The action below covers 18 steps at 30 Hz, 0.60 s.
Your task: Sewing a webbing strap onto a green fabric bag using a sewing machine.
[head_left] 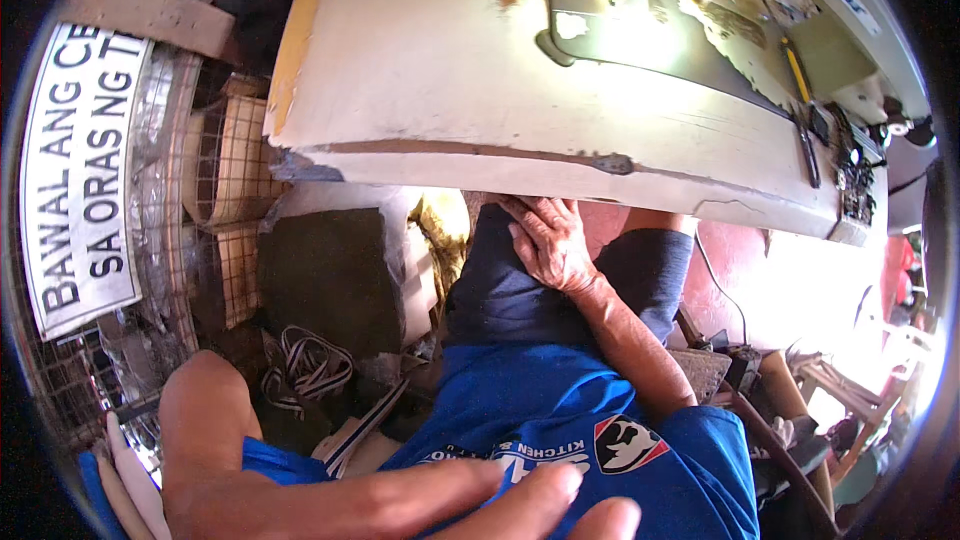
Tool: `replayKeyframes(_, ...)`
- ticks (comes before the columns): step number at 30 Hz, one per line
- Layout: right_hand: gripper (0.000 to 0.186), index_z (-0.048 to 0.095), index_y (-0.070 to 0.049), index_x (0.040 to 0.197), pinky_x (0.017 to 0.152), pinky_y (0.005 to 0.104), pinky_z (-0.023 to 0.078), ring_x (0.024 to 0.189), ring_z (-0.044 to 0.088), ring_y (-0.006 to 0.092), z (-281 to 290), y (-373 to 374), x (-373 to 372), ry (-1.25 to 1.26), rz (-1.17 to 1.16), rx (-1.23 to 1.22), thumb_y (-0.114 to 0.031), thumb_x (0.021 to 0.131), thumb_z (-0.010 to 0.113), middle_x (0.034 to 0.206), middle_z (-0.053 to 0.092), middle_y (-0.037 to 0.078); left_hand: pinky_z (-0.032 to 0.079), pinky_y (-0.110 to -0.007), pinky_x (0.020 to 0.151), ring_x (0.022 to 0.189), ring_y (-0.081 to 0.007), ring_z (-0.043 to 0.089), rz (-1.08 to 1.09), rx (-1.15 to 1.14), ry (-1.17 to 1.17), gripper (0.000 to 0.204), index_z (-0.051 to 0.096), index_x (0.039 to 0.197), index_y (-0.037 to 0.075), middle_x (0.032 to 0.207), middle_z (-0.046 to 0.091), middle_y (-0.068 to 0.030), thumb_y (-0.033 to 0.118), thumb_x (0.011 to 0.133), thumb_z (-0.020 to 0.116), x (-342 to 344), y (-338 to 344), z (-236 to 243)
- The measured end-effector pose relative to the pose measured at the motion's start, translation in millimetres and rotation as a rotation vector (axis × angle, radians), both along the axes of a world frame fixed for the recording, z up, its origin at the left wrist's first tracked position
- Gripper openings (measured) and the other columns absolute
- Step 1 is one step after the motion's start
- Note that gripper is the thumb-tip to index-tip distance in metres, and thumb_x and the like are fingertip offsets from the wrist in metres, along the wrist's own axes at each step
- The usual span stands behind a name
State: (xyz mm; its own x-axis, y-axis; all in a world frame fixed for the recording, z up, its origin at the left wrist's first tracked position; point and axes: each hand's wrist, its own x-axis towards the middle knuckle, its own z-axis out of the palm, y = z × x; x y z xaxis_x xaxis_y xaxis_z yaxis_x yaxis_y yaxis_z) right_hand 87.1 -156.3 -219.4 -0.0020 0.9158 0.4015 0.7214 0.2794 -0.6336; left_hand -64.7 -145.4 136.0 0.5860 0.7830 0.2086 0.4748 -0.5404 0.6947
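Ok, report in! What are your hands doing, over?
Right hand flat on thigh, holding nothing. Left hand open at shirt. Table above knees, sewing machine untouched.

Table top: painted wood, chipped, matt. Machine plate: shiny metal, probably. Shorts: dark cloth.

A worn white table is seen at top, with a sewing machine and a yellow pencil set on it toward the right. A white sign is fixed on wire mesh at left. Striped straps are piled on the floor below the table.
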Motion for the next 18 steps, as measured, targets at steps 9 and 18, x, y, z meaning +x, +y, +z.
replayKeyframes(9, 0.037, 0.064, -0.004, 0.123, 0.105, 0.0523, 0.035, 0.118, 0.054, 0.0403, -8.3, -8.3, 7.0, 0.218, -0.177, -0.083, -0.02, 0.09, 0.063, 0.125, 0.06, 0.019, 0.056, -0.029, 0.058, 0.074, -0.0217, 0.07, -0.22, -0.079, 0.088, 0.033, 0.054, 0.115, 0.007, 0.086, 0.071, -0.0069, 0.027, 0.093, 0.066, 32.3, 12.1, -25.5)
replayKeyframes(18, 0.045, 0.056, -0.013, 0.135, 0.104, 0.0508, 0.043, 0.121, 0.058, 0.0331, -65.4, -1.2, 29.5, -0.248, -0.031, -0.278, -0.028, 0.095, 0.045, 0.129, 0.062, 0.015, 0.057, -0.031, 0.061, 0.075, -0.0235, 0.07, -0.34, -0.139, 0.139, 0.029, 0.056, 0.112, 0.004, 0.088, 0.071, -0.0086, 0.024, 0.093, 0.065, 86.5, 23.7, -40.7)
